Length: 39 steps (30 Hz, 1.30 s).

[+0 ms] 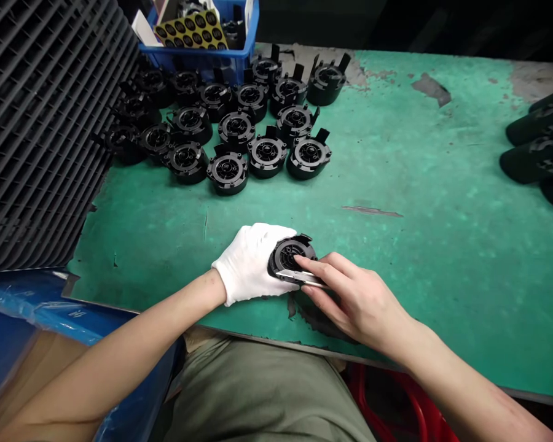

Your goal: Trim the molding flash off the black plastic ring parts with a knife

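Note:
My left hand (pixel 257 261), in a white glove, is wrapped round a round black plastic housing (pixel 289 250) close to the front edge of the green tabletop. The housing has a ringed face turned up towards me and a raised tab on its far rim. Bare and closed, my right hand (pixel 345 288) pinches a slim silver metal tool (pixel 299 276) with a pointed end; its exact kind is unclear. The tool lies across the near rim of the housing, tip towards the glove. My right index finger reaches over the housing's face. The glove hides the housing's left side.
Several similar black housings (pixel 228 169) stand grouped at the back left. Behind them, a blue bin (pixel 203 59) holds a yellow sticker sheet (pixel 191 31). Stacked dark grid trays (pixel 41 123) rise at left. Black cylinders (pixel 529 156) stand at the right edge. A red stool (pixel 408 405) is below.

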Motion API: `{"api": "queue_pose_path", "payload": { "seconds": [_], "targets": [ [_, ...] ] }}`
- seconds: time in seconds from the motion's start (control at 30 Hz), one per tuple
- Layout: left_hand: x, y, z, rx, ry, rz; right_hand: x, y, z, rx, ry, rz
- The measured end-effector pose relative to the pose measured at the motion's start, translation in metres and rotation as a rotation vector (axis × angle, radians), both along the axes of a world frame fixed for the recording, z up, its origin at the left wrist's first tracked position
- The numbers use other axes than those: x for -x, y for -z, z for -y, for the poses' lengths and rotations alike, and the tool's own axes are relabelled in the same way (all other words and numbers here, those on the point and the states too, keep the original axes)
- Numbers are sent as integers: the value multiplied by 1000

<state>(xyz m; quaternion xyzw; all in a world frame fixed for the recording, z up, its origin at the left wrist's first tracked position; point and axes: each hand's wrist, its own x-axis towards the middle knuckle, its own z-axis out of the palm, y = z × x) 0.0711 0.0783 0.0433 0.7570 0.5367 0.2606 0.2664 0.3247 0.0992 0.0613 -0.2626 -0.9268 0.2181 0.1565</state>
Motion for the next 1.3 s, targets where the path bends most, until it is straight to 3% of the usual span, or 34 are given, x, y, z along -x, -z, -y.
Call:
{"api": "queue_pose_path", "payload": {
  "seconds": [0.33,0.93,1.13,1.3],
  "targets": [
    [0,-2,0,-6,1,21,-3,19,13,-57,56,-113],
    [0,3,0,4,-74,41,0,21,5,-119,-4,-129],
    [-12,11,28,0,-217,-103,-14,15,-7,-288,238,2],
    [-12,22,41,-122,-192,-85,-22,9,-6,-173,256,-94]
  ]
}}
